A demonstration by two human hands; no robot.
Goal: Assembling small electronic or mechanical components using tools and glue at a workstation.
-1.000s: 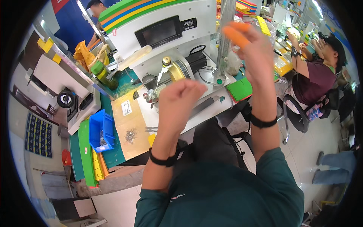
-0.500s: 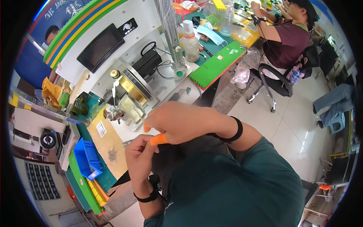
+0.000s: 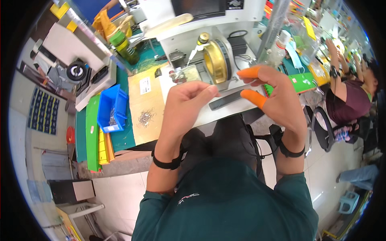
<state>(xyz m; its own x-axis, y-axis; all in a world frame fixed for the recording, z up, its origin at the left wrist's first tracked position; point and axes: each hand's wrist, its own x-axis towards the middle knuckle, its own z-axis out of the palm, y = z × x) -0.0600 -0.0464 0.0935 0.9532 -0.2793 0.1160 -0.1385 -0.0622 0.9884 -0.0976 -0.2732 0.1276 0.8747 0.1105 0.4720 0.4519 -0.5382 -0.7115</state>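
My left hand [image 3: 185, 105] is held over the front of a white machine base, thumb and forefinger pinched together. Whatever may be between those fingertips is too small to make out. To its right, my right hand [image 3: 277, 94] holds nothing visible, its thumb and forefinger spread wide under orange finger cots. Behind the hands stands a bench machine with a gold-rimmed wheel [image 3: 214, 63] and a small clear block [image 3: 192, 74] beside it. A dark flat bar [image 3: 226, 100] lies on the base between my hands. Left of my left hand, small metal pieces [image 3: 146, 118] are heaped on brown paper [image 3: 138, 94].
A blue bin [image 3: 105, 105] with small metal parts sits at the left, beside green and yellow strips. A green-lidded bottle [image 3: 124, 48] stands behind the paper. Far right, a person [image 3: 348, 98] works at the bench near a spray bottle [image 3: 279, 50] and a green tray [image 3: 295, 83].
My hands, close together before, have come apart, the right one moving off to the right with its fingers spread. The whole view has swung toward the left side of the bench.
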